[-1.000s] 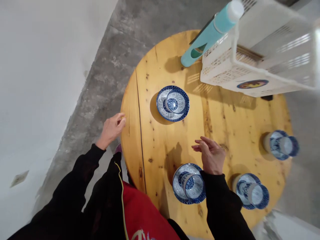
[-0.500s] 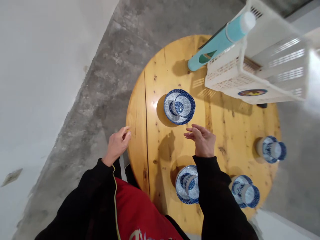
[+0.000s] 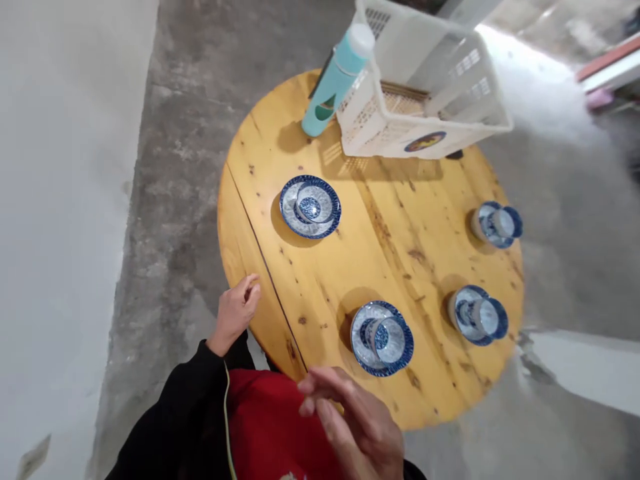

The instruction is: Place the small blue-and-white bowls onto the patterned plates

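Observation:
My left hand rests at the near left edge of the round wooden table, fingers loosely curled and holding nothing. My right hand hovers low in front of my chest, off the table's near rim, fingers apart and empty. Nearest to it is a blue-and-white saucer with a cup on it. A second such saucer with cup sits at the table's far left.
Two more blue-and-white cup sets stand at the right, one near and one farther. A white plastic basket and a teal bottle stand at the far edge. Grey concrete floor surrounds the table.
My right hand has pulled back from above the table to in front of my chest. The view has swung, showing more of the table's right side. The left hand stays at the edge.

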Motion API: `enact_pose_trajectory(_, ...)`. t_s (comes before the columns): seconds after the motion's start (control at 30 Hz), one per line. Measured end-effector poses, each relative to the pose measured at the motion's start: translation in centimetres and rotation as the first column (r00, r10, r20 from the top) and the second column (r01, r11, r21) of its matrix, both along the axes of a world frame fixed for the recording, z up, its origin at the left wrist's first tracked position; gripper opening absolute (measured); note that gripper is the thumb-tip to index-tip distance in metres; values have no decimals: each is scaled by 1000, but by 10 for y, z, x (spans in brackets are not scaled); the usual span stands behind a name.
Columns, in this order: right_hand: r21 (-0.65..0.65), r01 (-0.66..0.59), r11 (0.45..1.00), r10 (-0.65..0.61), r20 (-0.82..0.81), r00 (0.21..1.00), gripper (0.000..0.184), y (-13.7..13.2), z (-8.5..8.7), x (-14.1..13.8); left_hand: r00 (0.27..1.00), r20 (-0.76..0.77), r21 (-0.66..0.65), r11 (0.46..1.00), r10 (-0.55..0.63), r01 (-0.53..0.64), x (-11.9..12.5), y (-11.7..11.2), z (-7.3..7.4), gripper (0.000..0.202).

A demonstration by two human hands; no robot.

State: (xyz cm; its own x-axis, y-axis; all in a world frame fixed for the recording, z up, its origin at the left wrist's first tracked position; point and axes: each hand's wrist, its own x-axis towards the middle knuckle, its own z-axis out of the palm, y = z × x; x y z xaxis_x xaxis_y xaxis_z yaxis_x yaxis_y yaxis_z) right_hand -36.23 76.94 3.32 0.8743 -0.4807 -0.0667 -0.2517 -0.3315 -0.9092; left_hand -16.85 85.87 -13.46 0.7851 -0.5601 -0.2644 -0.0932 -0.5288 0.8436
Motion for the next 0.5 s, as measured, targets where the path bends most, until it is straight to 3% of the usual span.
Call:
enact_pose_trajectory(0.1, -79, 41, 996, -36, 57, 998, 41, 3, 2, -17, 999, 4, -46, 998, -33, 33, 9, -20, 8, 36)
enact_pose_trajectory(0.2, -68, 141, 988, -133, 110, 985, 37, -2, 4, -33, 999, 41, -78, 997, -13, 16, 24, -44, 20, 36)
enact_pose_trajectory(0.27, -90, 139, 986, -127, 128, 984, 35, -6, 5, -46, 996, 91, -68, 997, -16, 22, 38, -63, 29, 35)
enact_pose_trajectory(0.4, -153, 190, 970, -168, 147, 975, 31, -11, 6, -75, 986, 163, 54, 998, -46, 38, 68, -109, 46, 35)
enact_pose_trajectory(0.5, -127, 285, 950, -261, 176, 949, 28, -14, 6, -90, 970, 231, 164, 986, -77, 39, 87, -142, 53, 36)
